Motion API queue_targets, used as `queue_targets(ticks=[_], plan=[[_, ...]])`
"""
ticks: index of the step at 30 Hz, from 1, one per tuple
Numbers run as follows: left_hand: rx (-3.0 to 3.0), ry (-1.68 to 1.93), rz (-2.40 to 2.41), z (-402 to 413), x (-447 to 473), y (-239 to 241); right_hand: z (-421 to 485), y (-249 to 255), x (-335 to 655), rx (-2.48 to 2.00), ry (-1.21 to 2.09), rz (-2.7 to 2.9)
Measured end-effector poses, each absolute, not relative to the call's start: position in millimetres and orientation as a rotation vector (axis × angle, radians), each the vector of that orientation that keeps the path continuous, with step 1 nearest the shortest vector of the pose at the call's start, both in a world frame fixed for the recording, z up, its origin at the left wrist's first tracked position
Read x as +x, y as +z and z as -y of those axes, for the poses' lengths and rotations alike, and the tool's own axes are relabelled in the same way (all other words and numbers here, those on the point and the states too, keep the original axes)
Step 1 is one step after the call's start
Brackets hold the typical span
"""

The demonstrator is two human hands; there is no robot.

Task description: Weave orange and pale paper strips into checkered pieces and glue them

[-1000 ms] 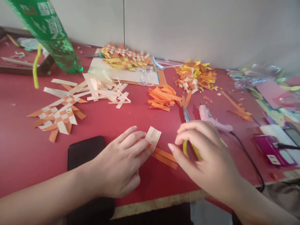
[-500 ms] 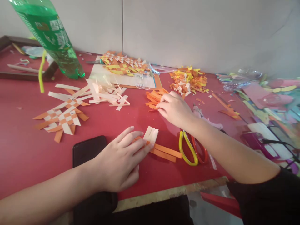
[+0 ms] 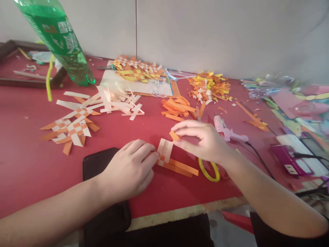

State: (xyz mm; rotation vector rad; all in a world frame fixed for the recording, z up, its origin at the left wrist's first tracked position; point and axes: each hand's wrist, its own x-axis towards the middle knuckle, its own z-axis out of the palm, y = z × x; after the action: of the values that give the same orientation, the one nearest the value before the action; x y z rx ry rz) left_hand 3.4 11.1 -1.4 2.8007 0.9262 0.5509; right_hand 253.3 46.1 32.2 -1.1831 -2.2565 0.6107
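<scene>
My left hand (image 3: 132, 168) is closed with curled fingers on the left end of a small woven paper piece (image 3: 162, 158), made of cream and orange strips; two orange tails point right from it. Between the thumb and fingers of my right hand (image 3: 199, 139) is an orange paper strip (image 3: 174, 136), just above the piece's upper right. Beyond that hand lies a pile of orange strips (image 3: 177, 105). Yellow-handled scissors (image 3: 210, 173) rest partly hidden under my right wrist.
A pink glue gun (image 3: 226, 129) and a purple socket (image 3: 290, 161) lie to the right. Cream strips (image 3: 118, 103), finished weaving (image 3: 73, 127) and a phone (image 3: 99, 163) are at left. A green bottle (image 3: 61, 41) stands behind; paper scraps (image 3: 209, 87) lie at the wall.
My right hand has come back from the orange pile toward the woven piece, now with an orange strip in it. My left hand's fingers have curled in and uncovered more of the weave.
</scene>
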Motion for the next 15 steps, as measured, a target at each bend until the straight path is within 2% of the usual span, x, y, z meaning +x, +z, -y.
queue_targets(ticks=[3,5,15], plan=[[2.781,0.595,-1.004,-12,4,-4,-38,30,253,-1.386,0.905,2.093],[2.775,0.545,-1.018,-14,5,-5,-36,27,253,-1.511,0.987,2.023],[2.455,0.440,-0.972,-22,1,-1,-30,17,255,-1.414,0.977,2.230]])
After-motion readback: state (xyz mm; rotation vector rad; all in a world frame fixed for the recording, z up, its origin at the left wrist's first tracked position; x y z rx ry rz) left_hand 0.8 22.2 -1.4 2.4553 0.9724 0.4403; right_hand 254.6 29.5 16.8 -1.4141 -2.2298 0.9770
